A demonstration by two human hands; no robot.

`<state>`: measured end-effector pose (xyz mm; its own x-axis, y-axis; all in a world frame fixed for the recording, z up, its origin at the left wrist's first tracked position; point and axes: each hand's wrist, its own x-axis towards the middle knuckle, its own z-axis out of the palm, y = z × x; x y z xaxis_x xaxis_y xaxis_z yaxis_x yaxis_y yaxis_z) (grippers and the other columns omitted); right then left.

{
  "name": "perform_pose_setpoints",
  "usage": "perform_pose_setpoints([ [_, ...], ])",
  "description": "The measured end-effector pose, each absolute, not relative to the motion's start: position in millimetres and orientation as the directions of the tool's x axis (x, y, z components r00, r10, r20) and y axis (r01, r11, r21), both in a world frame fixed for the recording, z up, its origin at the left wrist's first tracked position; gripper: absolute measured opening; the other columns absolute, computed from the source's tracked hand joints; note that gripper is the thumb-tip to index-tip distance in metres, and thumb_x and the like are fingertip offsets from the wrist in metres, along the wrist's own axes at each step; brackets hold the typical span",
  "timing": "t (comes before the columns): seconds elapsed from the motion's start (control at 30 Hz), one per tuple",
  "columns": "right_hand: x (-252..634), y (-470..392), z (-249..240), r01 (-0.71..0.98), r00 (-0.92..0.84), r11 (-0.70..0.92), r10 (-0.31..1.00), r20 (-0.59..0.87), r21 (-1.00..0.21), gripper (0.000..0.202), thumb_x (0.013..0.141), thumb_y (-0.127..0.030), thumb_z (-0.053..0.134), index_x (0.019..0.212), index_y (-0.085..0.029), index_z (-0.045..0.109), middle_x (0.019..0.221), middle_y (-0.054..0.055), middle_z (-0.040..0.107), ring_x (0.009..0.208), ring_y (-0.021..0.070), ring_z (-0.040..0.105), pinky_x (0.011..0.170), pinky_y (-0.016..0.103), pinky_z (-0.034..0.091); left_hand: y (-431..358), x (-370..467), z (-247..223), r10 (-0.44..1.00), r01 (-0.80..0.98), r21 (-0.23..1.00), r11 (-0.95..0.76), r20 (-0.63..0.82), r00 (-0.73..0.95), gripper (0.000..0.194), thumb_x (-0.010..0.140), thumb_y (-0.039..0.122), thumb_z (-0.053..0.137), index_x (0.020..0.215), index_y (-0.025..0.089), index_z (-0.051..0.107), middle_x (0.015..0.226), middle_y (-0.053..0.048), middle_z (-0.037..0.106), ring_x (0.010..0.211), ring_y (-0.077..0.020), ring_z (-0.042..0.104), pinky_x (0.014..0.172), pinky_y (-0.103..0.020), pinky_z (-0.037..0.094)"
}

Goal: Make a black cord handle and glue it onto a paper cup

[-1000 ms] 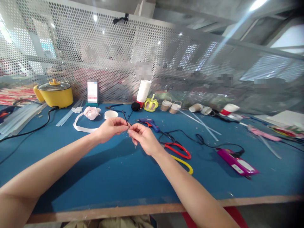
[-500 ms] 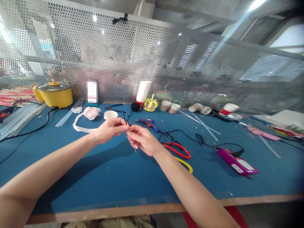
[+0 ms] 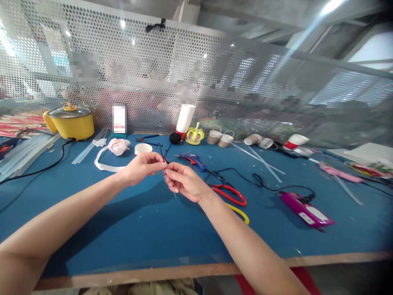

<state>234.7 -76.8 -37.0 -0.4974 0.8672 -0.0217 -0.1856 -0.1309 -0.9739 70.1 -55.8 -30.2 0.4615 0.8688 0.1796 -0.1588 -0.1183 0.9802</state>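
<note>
kinda nervous watching the left hand [image 3: 143, 167] and right hand [image 3: 186, 181] both pinching that skinny wire stem [image 3: 161, 151] above the tabletop [image 3: 147, 233], well back from its front edge, since a loose fingertip could let it twist or slip

The thin stick [image 3: 161, 150] seems black, the tabletop [image 3: 138, 237] blue, the pot [image 3: 78, 127] yellow.

Head-worn view, forward and down

Craft workshop; glue gun [image 3: 192, 157] and scissors [image 3: 242, 196] on blue worktable [image 3: 138, 237]
</note>
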Motion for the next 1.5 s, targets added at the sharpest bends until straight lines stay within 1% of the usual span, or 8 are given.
perform_pose_setpoints([
  [0.13,231.5,-77.1,-40.0,-0.189,-0.400,-0.033,0.916,0.046,-0.981,0.025,0.065,-0.032,0.070,0.070,-0.017,0.050,0.054,-0.007,0.050,0.040,0.0030,0.041,0.036,0.016,0.030,-55.5,72.7,-31.8,0.876,-0.184,0.977,-0.108,0.181,0.447,0.021,0.065,0.029,0.067,0.066,0.011,0.056,0.070,0.000,0.057,0.046,-0.0021,0.037,0.043,-0.019,0.024],
  [0.3,228.0,-75.4,-46.3,-0.069,-0.273,0.151,0.948,0.164,-0.986,0.027,0.067,-0.039,0.066,0.071,-0.017,0.051,0.057,-0.006,0.050,0.040,0.0040,0.042,0.035,0.017,0.033,-56.4,74.5,-32.0,0.900,-0.193,0.978,-0.080,0.154,0.407,0.020,0.062,0.026,0.069,0.067,0.011,0.057,0.065,0.001,0.055,0.045,-0.0023,0.036,0.042,-0.020,0.023],
  [0.8,227.3,-79.6,-45.6,0.324,-0.179,0.398,0.917,0.358,-0.858,0.015,0.076,-0.032,0.056,0.071,-0.019,0.049,0.056,-0.004,0.047,0.041,0.0068,0.041,0.039,0.021,0.033,-57.4,78.8,-35.8,0.947,-0.008,0.988,-0.157,0.153,0.283,0.021,0.064,0.031,0.066,0.066,0.012,0.058,0.051,0.004,0.047,0.043,-0.0037,0.035,0.041,-0.020,0.023],
  [0.93,229.1,-78.8,-44.3,0.239,-0.208,0.354,0.928,0.308,-0.904,0.017,0.074,-0.032,0.059,0.071,-0.019,0.050,0.057,-0.005,0.047,0.041,0.0057,0.040,0.038,0.021,0.033,-58.4,78.1,-34.7,0.943,-0.053,0.987,-0.154,0.163,0.289,0.023,0.064,0.031,0.067,0.063,0.012,0.055,0.048,0.006,0.044,0.042,-0.0031,0.032,0.041,-0.020,0.020],
  [1.07,233.9,-76.6,-38.7,-0.059,-0.439,0.027,0.897,0.051,-0.998,0.024,0.070,-0.038,0.063,0.073,-0.017,0.051,0.058,-0.004,0.049,0.043,0.0051,0.042,0.035,0.018,0.031,-58.3,74.6,-31.8,0.895,-0.175,0.977,-0.118,0.181,0.407,0.024,0.063,0.031,0.068,0.065,0.012,0.053,0.056,0.004,0.051,0.043,-0.0025,0.034,0.042,-0.019,0.021],
  [1.17,235.3,-75.3,-38.1,-0.135,-0.500,-0.094,0.866,-0.014,-0.986,0.026,0.067,-0.035,0.068,0.073,-0.017,0.051,0.057,-0.005,0.050,0.044,0.0042,0.043,0.034,0.015,0.029,-58.1,73.1,-30.8,0.876,-0.196,0.974,-0.115,0.193,0.441,0.023,0.064,0.030,0.068,0.066,0.012,0.054,0.061,0.002,0.053,0.045,-0.0025,0.036,0.043,-0.019,0.023],
  [1.37,230.5,-75.3,-44.4,-0.037,-0.280,0.137,0.949,0.142,-0.990,0.024,0.068,-0.035,0.066,0.071,-0.016,0.051,0.054,-0.007,0.049,0.038,0.0032,0.041,0.033,0.017,0.031,-60.4,77.0,-31.6,0.914,-0.155,0.981,-0.119,0.169,0.369,0.022,0.064,0.030,0.067,0.068,0.011,0.056,0.071,0.000,0.057,0.045,-0.0015,0.035,0.042,-0.019,0.023],
  [1.5,228.0,-78.2,-43.9,0.100,-0.233,0.253,0.946,0.225,-0.962,0.020,0.072,-0.032,0.063,0.071,-0.016,0.051,0.050,-0.008,0.047,0.035,0.0032,0.040,0.034,0.017,0.031,-62.4,80.2,-31.4,0.938,-0.148,0.983,-0.108,0.150,0.312,0.023,0.062,0.030,0.069,0.065,0.011,0.055,0.059,0.003,0.052,0.043,-0.0017,0.034,0.041,-0.019,0.021],
])
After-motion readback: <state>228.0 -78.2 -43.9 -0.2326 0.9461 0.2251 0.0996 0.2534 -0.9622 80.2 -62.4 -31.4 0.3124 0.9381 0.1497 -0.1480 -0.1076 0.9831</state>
